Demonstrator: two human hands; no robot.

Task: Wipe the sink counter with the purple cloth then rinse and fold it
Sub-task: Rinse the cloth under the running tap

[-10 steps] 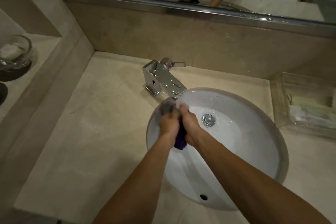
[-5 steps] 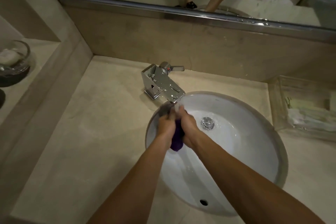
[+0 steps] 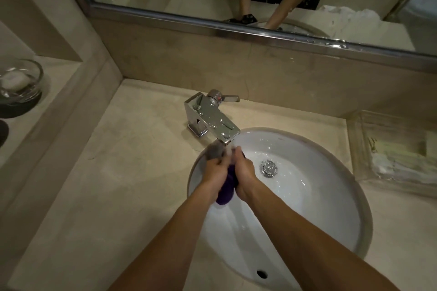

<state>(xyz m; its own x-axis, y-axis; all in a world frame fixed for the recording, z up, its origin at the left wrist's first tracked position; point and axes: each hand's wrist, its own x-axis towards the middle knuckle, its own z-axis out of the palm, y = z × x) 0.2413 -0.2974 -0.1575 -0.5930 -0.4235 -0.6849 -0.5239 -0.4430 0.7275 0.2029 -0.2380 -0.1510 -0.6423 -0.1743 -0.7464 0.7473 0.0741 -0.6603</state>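
Flanking the sink (image 3: 350,238): chrome faucet (image 3: 212,118), clear tray (image 3: 392,149), glass bowl (image 3: 20,80).

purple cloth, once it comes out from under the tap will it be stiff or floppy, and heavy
Probably floppy: the wet purple cloth bunches and droops below the grip of the left hand and right hand. Likely heavy and drippy, soaked under the chrome faucet.

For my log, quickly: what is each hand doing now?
Left hand: grips the purple cloth.
Right hand: grips the same cloth.
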